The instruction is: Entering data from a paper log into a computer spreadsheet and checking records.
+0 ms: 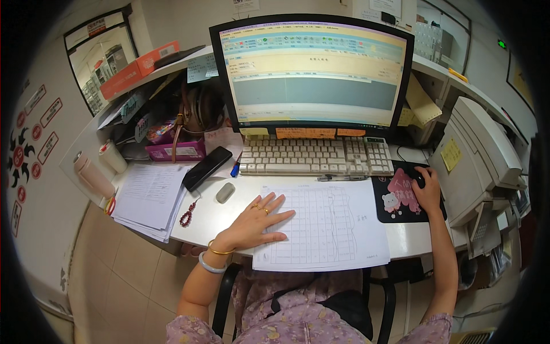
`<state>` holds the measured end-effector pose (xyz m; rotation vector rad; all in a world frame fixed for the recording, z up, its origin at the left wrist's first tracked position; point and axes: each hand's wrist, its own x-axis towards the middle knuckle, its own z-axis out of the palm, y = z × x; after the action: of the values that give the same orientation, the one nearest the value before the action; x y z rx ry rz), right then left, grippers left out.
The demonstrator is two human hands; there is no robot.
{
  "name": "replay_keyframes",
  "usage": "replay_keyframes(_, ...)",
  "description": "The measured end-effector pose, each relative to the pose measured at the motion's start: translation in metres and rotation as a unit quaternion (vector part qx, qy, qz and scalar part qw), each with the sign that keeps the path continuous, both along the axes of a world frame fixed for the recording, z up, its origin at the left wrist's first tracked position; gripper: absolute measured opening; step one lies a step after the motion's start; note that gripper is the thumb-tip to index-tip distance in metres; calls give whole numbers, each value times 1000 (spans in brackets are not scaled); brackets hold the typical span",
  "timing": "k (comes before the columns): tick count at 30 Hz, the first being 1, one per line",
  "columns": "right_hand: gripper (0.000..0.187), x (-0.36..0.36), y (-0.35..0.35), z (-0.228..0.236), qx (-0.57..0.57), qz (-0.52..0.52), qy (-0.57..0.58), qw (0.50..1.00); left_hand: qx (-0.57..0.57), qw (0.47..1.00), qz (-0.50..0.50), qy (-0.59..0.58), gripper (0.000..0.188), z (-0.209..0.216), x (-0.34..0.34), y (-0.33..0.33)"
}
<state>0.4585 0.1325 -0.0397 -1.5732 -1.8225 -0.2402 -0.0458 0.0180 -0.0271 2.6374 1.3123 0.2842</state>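
Observation:
My left hand (252, 222) lies flat with its fingers spread on the left part of a printed table sheet (321, 229). Handwriting and a long wavy pen line run down the sheet's right side. My right hand (428, 192) is curled over a black computer mouse (421, 181), which rests on a dark mouse pad (395, 209) with a pink print and a white bear. Beyond the sheet stands a beige keyboard (315, 156), with a pen (342, 178) along its front edge. A large monitor (315, 92) behind it shows a window with toolbars and a grey panel.
Left of the sheet are a black phone (207, 168), a grey oval case (225, 193), a red bead string (186, 217) and a paper stack (149, 200). Two bottles (94, 176) stand at the left edge. A printer (478, 160) borders the mouse pad on the right.

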Motion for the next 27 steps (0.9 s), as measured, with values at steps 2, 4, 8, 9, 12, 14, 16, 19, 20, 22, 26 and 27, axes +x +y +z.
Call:
replay_keyframes(2,40,2,0,0,5,1,-3,1000,-2,1000,-1,-1,65,0,1,0)
replay_keyframes(4,41,9,-5,1,-14,-5,0,1000,-4,1000,-11,-2,66,0,4,3)
replay_keyframes(8,46,2,2,4,79,-33,-104,991,1,1000,-10,-11,64,0,3,5)
replay_keyframes(9,42,-10,4,10,131,-10,-137,982,-3,1000,-1,-1,64,2,2,3)
replay_keyframes(12,40,-46,25,23,-7,141,21,990,-27,999,18,6,62,5,0,1)
replay_keyframes(14,42,-71,35,34,-82,172,53,980,-23,1000,10,3,62,3,0,1)
replay_keyframes(16,42,-85,42,36,-82,174,36,981,-19,1000,13,-1,61,3,1,2)
replay_keyframes(19,42,-98,49,29,-57,149,-30,987,-18,1000,4,-10,61,3,5,4)
replay_keyframes(20,42,-101,49,29,-57,151,-31,986,-18,1000,4,-9,62,3,5,4)
replay_keyframes(22,30,-106,49,27,-15,103,-20,994,-21,1000,8,-10,62,3,4,2)
replay_keyframes(26,31,-94,51,19,-26,73,-55,995,-19,1000,6,-5,62,5,5,1)
replay_keyframes(27,32,-96,49,21,-15,96,-49,994,-21,1000,10,-3,62,6,4,1)
